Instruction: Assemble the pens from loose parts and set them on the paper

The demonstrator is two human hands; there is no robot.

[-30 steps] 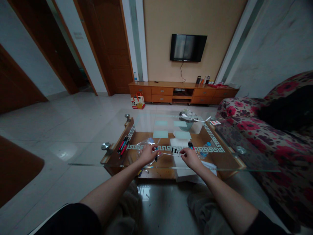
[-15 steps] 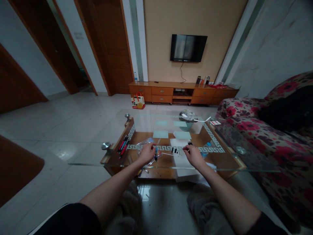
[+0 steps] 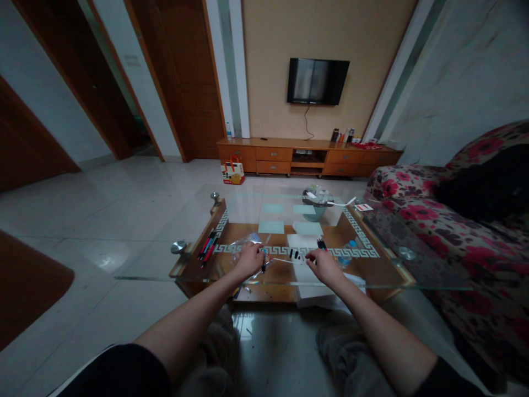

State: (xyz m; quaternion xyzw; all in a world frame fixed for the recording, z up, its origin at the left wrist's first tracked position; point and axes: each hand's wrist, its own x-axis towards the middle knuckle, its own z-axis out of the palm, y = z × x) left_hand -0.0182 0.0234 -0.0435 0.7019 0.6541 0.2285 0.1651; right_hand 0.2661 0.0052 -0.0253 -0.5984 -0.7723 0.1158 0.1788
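Over the near part of the glass table (image 3: 248, 201), my left hand (image 3: 249, 261) is closed around a dark pen (image 3: 263, 266), which points down toward me. A clear plastic bag (image 3: 238, 246) lies beside and partly behind that hand. To the right, my right hand (image 3: 325, 267) has its thumb and fingertips pinched together; whatever is between them is too small to make out. Several small black pen caps (image 3: 296, 254) lie on the glass just left of its fingertips. Behind that hand are several dark pens (image 3: 321, 244), partly hidden by it.
Red, blue and black pens (image 3: 209, 247) lie together at the table's left. Under the glass are a white box (image 3: 308, 286) and a bottle with a blue cap (image 3: 351, 246). A waste basket (image 3: 316, 212) stands beyond the table, a flowered sofa (image 3: 417, 212) at the right.
My right hand has shifted slightly left and toward me, uncovering more of the dark pens behind it. My left hand stays nearly in place with the pen.
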